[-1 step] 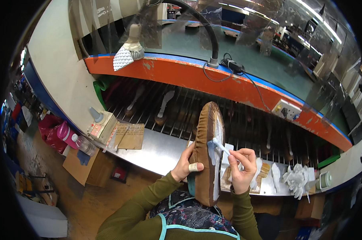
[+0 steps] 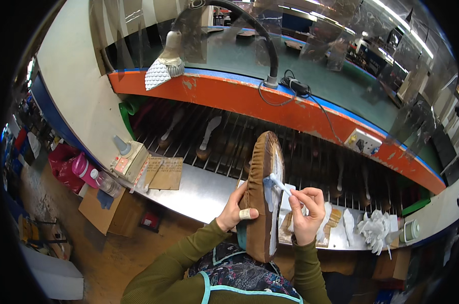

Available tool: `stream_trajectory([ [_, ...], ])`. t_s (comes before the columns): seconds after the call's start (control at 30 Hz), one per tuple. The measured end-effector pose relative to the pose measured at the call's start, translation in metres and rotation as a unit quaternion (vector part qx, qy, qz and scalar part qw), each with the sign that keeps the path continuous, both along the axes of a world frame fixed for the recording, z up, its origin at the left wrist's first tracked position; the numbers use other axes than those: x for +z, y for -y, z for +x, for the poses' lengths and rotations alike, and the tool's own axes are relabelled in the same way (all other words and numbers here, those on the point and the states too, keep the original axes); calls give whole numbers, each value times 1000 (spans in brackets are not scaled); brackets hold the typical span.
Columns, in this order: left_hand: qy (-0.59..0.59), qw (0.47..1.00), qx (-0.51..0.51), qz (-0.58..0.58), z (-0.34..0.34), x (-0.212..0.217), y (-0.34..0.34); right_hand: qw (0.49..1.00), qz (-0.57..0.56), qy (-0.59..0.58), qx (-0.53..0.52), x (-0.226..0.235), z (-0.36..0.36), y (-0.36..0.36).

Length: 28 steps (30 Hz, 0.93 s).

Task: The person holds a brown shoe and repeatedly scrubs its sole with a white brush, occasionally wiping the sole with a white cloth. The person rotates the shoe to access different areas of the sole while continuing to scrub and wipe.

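A brown suede shoe [image 2: 258, 202] stands on end in front of my chest, its sole side turned to the right. White paste coats the sole side and its edge. My left hand [image 2: 234, 209] is closed around the shoe's left side, the taped thumb pressed on the brown suede. Between the thumb and fingers of my right hand [image 2: 307, 213] is a slim pale-blue brush [image 2: 281, 186]. Its head touches the coated edge at about mid-length of the shoe; the bristles cannot be made out.
Beyond the shoe is a rack of metal bars [image 2: 229, 131] with several shoes on it, below an orange beam [image 2: 214, 87]. A lamp [image 2: 171, 58] hangs at the upper left. A metal ledge [image 2: 194, 198] holds a cardboard piece [image 2: 164, 173], a box-shaped device [image 2: 130, 161] and crumpled white gloves [image 2: 375, 228].
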<state>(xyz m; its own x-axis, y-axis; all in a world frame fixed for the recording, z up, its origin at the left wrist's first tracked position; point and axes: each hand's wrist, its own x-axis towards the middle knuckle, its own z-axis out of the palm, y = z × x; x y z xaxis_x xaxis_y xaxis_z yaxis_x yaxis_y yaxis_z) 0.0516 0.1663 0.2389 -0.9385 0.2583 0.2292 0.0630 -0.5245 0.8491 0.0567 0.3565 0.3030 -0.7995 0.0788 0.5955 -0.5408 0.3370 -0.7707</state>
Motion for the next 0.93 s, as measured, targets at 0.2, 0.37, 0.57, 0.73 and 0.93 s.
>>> stream_trajectory([
  [0.2, -49, 998, 21, -20, -5, 7, 5, 998, 31, -39, -26, 17, -32, 8],
  [0.37, -69, 996, 30, -47, -7, 2, 8, 996, 41, -69, -36, 30, -53, 11],
  [0.57, -59, 998, 10, -16, -9, 3, 9, 991, 52, -113, -45, 36, -73, 7],
  [0.73, -44, 999, 8, -11, -9, 8, 10, 993, 58, -96, 32, 30, -75, -1],
  [0.93, -27, 999, -1, -19, -11, 11, 14, 989, 107, -93, 50, 18, -71, -11],
])
